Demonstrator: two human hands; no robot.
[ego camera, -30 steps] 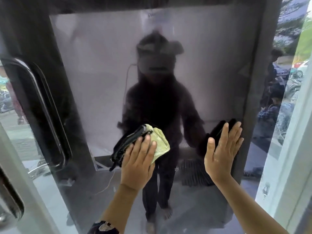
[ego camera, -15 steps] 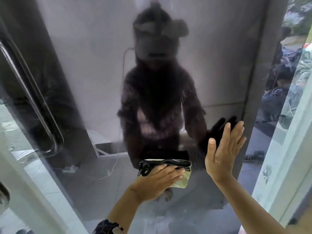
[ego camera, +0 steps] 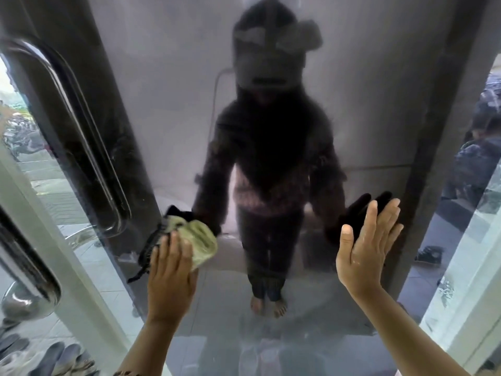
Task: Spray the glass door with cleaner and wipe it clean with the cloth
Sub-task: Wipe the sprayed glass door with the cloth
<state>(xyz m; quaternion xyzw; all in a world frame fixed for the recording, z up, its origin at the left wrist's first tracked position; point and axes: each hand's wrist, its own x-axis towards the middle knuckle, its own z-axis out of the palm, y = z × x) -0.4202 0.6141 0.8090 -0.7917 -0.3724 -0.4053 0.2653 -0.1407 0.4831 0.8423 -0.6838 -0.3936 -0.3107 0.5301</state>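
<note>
The glass door (ego camera: 176, 109) fills the view and mirrors a dark figure of a person. My left hand (ego camera: 170, 278) presses a pale yellow-green cloth (ego camera: 202, 241) with a dark fringed edge flat against the glass, low and left of centre, close to the handle's lower end. My right hand (ego camera: 366, 248) rests flat on the glass with fingers spread, at the right, empty. No spray bottle is in view.
A long curved metal door handle (ego camera: 89, 147) runs down the left side. A white door frame (ego camera: 461, 308) stands at the right edge and another white frame bar (ego camera: 54, 240) at the left. Shoes lie on the floor at bottom left (ego camera: 48, 359).
My left hand has swept the cloth leftward and slightly up, from the lower middle of the glass toward the handle. My right hand has stayed pressed on the glass.
</note>
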